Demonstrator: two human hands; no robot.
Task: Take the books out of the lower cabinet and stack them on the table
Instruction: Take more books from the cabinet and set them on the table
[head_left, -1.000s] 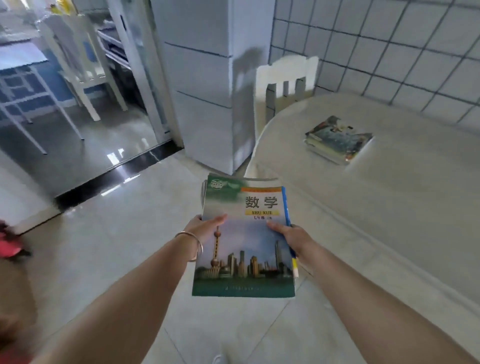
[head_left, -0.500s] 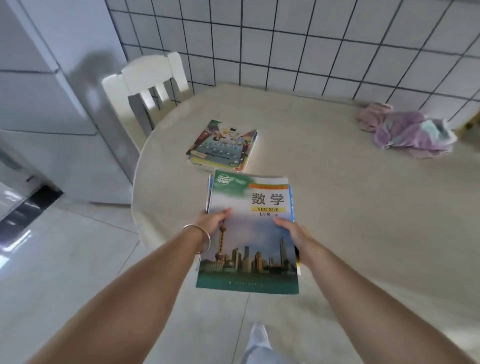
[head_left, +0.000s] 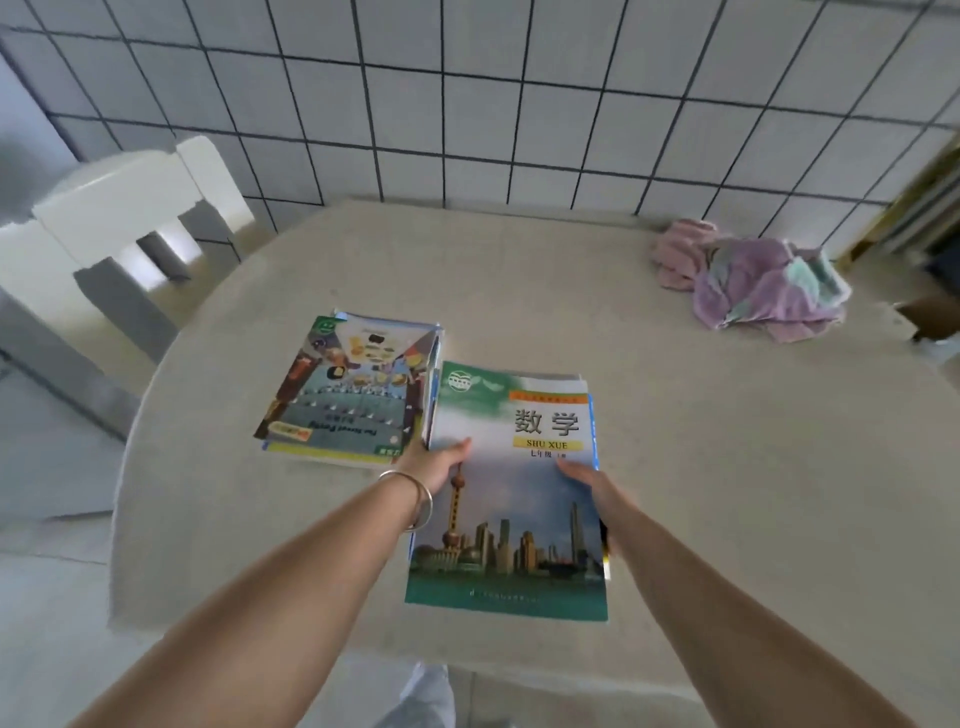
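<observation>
We hold maths textbook bundle (head_left: 511, 493) over tabletop (head_left: 727, 467), just right of book stack (head_left: 348, 387). Left hand (head_left: 436, 462), right hand (head_left: 589, 480) pinch side edges. Risk: loose lower books slip, or bundle clips stack, lands askew.

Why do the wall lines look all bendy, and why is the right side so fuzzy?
In the head view, the wide lens curves the tiled wall lines and the table edge. The far right edge is smeared with blur; the cloth looks soft. The maths book title in the middle reads sharply. Light is soft; the chair casts a grey shadow.
</observation>
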